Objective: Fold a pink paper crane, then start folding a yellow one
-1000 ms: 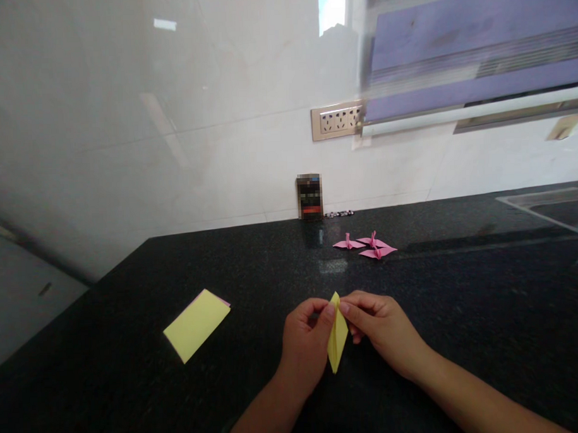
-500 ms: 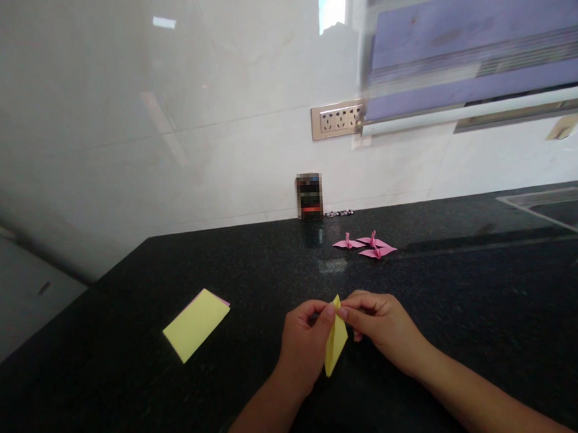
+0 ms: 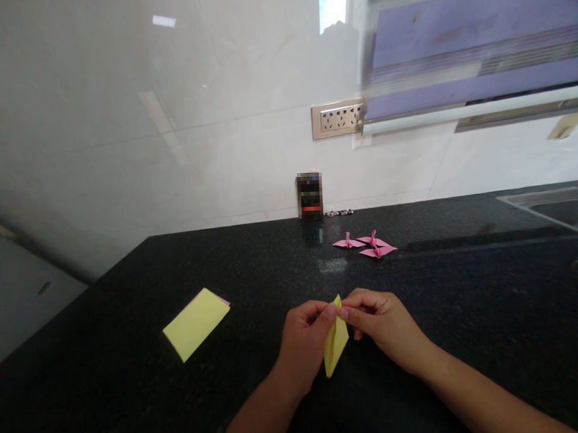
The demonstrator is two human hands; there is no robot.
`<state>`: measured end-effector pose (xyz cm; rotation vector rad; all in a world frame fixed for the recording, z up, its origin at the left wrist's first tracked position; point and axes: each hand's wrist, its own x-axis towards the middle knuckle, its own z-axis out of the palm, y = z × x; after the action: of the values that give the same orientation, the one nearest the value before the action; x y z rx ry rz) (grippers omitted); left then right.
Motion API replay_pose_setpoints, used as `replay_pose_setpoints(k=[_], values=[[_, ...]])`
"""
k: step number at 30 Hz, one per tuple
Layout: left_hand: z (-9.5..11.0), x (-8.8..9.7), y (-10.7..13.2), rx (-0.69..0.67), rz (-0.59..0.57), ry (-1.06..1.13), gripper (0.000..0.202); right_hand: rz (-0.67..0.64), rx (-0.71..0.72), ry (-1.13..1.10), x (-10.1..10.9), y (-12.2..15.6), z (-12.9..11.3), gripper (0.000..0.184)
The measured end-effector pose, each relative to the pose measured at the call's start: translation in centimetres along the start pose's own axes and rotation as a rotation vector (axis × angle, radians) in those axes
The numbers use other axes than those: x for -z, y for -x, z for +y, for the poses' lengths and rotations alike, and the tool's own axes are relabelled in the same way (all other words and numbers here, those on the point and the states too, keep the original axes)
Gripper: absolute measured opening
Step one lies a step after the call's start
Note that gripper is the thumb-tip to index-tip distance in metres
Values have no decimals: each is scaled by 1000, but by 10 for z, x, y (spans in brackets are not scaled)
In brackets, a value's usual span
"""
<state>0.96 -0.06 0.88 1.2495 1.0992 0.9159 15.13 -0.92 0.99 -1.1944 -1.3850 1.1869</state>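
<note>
Between my hands is a yellow folded paper (image 3: 337, 347), narrow and diamond-like, its long end pointing toward me. My left hand (image 3: 305, 342) pinches its left side near the top, thumb on the near face. From the other side, my right hand (image 3: 387, 327) grips the upper right edge between thumb and fingers. The tip of the paper sticks up between the two thumbs. Fingertips behind the paper are partly hidden. Further back on the counter lie three pink paper cranes (image 3: 349, 243), grouped close together.
A stack of yellow paper (image 3: 197, 325) with a pinkish edge beneath lies on the black counter (image 3: 107, 324) to the left. Against the wall stands a dark, blurred-out object (image 3: 310, 197), beside a beaded strip (image 3: 339, 213). A sink (image 3: 563, 207) is at the far right.
Almost nothing differs. The lower part of the yellow folded paper spreads very slightly wider, while both hands keep their pinch in the same place.
</note>
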Motion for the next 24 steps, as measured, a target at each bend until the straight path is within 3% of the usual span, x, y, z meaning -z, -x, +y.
replay_pose_setpoints(k=[10, 24], values=[[2, 0, 0, 152, -128, 134, 32, 35, 44, 122, 3, -2, 4, 16], [-1, 0, 0, 72, -177, 183, 30, -27, -7, -103, 0, -1, 4, 17]])
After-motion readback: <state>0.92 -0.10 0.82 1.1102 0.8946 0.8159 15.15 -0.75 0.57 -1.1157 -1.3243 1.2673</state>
